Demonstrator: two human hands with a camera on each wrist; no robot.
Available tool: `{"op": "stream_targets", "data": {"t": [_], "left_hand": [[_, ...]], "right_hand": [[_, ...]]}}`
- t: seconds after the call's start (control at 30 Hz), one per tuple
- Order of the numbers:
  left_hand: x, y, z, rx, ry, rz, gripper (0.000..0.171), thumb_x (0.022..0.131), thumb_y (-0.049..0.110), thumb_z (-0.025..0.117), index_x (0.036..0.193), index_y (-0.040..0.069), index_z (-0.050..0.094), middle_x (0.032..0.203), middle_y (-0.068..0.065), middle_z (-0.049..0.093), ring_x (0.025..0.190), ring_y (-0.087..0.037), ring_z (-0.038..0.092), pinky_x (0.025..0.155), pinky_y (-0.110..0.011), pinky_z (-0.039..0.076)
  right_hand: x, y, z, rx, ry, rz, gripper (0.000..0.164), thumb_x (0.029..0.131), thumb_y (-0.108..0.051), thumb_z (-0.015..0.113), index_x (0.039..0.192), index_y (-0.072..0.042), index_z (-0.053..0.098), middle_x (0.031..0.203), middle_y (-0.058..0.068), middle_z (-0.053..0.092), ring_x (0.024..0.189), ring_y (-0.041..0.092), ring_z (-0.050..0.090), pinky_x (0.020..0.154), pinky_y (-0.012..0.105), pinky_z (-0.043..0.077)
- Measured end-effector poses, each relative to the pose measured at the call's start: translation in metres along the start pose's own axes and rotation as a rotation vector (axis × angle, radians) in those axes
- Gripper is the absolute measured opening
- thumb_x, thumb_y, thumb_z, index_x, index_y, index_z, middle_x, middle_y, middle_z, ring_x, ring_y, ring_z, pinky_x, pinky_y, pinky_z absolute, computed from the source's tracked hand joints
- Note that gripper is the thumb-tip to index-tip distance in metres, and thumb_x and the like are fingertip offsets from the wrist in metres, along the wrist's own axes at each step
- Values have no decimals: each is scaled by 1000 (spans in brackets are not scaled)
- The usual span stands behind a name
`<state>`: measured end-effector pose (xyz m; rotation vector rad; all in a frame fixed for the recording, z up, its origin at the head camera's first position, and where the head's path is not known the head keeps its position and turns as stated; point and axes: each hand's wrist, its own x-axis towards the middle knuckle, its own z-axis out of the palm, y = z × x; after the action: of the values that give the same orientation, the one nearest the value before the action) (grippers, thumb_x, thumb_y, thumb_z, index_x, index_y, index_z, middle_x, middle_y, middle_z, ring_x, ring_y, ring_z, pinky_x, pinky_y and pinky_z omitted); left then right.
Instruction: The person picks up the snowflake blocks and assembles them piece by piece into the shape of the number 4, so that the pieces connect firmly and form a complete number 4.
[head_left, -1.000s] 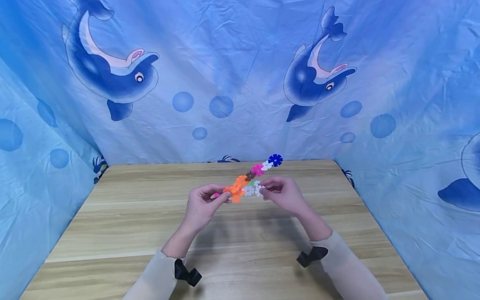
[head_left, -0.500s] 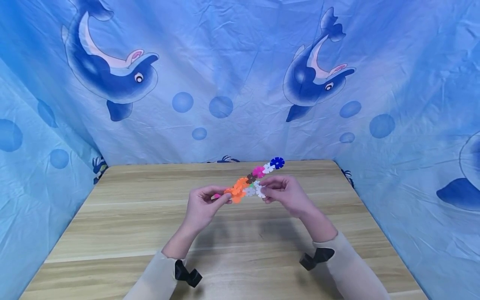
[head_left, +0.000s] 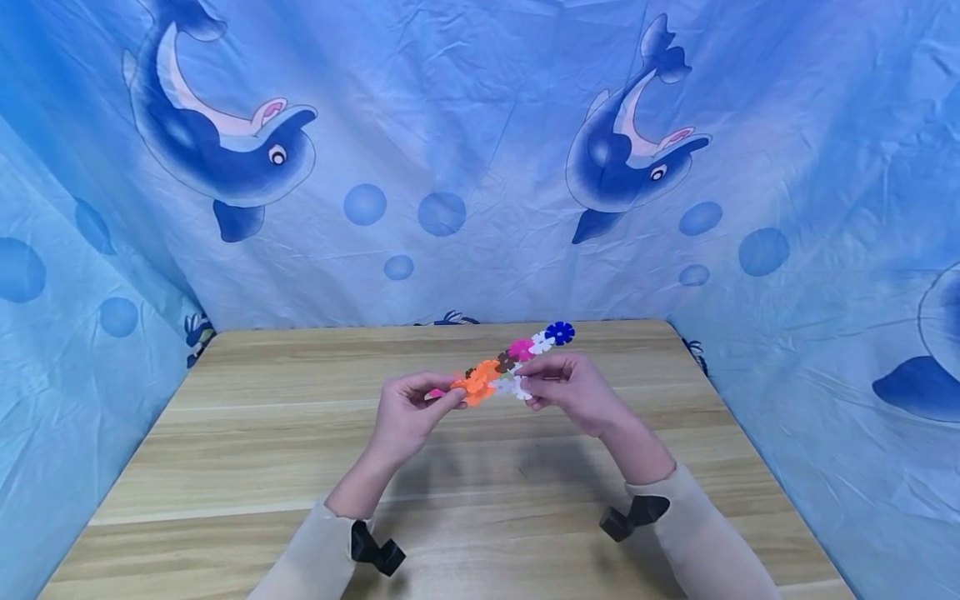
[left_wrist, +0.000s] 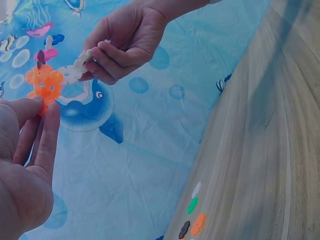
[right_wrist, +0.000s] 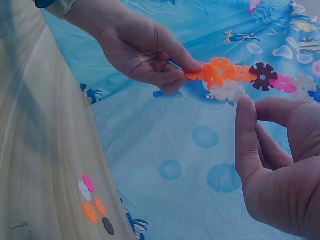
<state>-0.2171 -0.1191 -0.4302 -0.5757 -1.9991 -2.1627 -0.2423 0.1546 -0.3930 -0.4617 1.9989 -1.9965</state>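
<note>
A chain of notched plastic snowflake discs is held up above the table. My left hand [head_left: 401,417] pinches the orange discs [head_left: 480,382] at its near end between thumb and fingers. From there the chain slants up and right through a brown disc [head_left: 507,361], a pink disc [head_left: 521,349] and a white disc [head_left: 541,342] to a dark blue disc [head_left: 559,333]. White discs [right_wrist: 227,92] branch off the orange ones, and my right hand [head_left: 573,392] pinches the outer end of that branch. Its fingertips partly cover the outermost white piece [left_wrist: 81,64].
Loose discs lie on the wooden table [head_left: 480,517] beyond my hands, among them an orange disc [left_wrist: 198,225], a green disc [left_wrist: 192,205] and a pink disc [right_wrist: 88,182]. A blue dolphin-print curtain [head_left: 480,150] encloses the back and both sides.
The chain has tipped, its blue end sinking slightly and shifting right. My right hand has moved a little right, still pinching the white branch. The left hand keeps its grip almost in place.
</note>
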Motion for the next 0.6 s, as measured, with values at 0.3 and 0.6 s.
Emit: {"op": "stream_targets", "data": {"t": [0.3, 0.6], "left_hand": [[-1, -1, 0, 12, -4, 4, 18, 91, -2, 80, 107, -10, 78, 96, 7, 81, 81, -12, 80, 78, -29, 68], [-3, -3, -2, 26, -12, 7, 17, 92, -1, 80, 107, -8, 79, 100, -9, 82, 81, -13, 81, 80, -31, 68]], "right_hand": [[1, 0, 0, -80, 25, 56, 35, 95, 5, 72, 127, 18, 65, 93, -2, 79, 72, 12, 75, 74, 28, 68], [1, 4, 0, -88, 43, 79, 38, 95, 4, 74, 127, 22, 63, 92, -1, 79, 74, 10, 75, 75, 29, 68]]}}
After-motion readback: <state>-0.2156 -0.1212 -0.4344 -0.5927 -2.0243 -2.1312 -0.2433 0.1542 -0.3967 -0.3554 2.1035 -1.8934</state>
